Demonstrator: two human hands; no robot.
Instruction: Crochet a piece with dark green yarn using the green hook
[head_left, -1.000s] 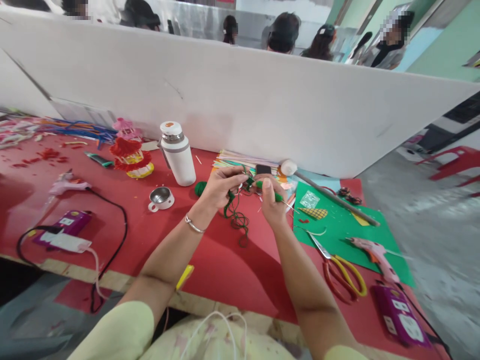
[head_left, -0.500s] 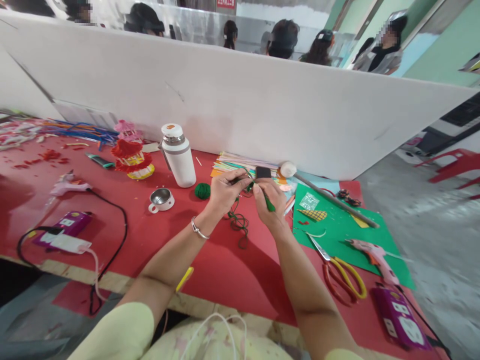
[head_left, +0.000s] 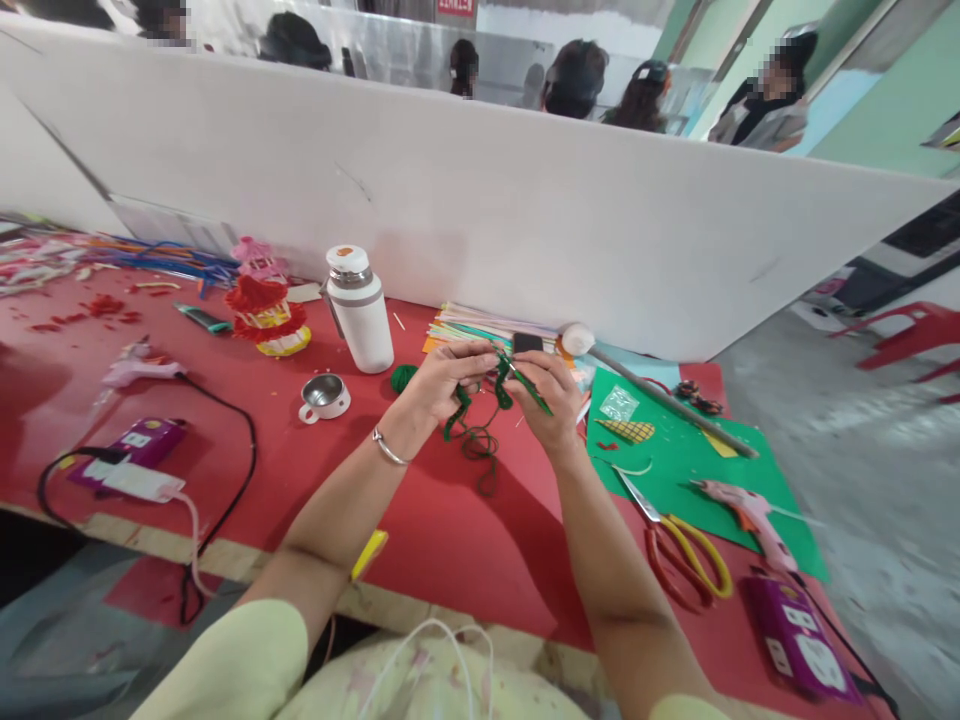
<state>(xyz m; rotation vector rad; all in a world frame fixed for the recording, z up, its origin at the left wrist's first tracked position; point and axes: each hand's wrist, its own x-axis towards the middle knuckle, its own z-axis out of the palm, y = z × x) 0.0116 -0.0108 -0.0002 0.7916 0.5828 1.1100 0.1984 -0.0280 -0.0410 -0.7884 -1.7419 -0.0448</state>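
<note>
Green yarn [head_left: 471,437] now trails lower from your pinching left hand [head_left: 442,380]; your right hand [head_left: 551,400] has tipped the yarn-wrapped stick [head_left: 525,382] it grips, so winding looks underway. Scissors [head_left: 686,555] and glue gun [head_left: 746,510] lie right; farther back, the white flask [head_left: 360,310], clear of both hands.

Red table [head_left: 450,540]: flask [head_left: 360,310], cup [head_left: 325,396], scissors [head_left: 686,555], green sheet [head_left: 675,460].
</note>
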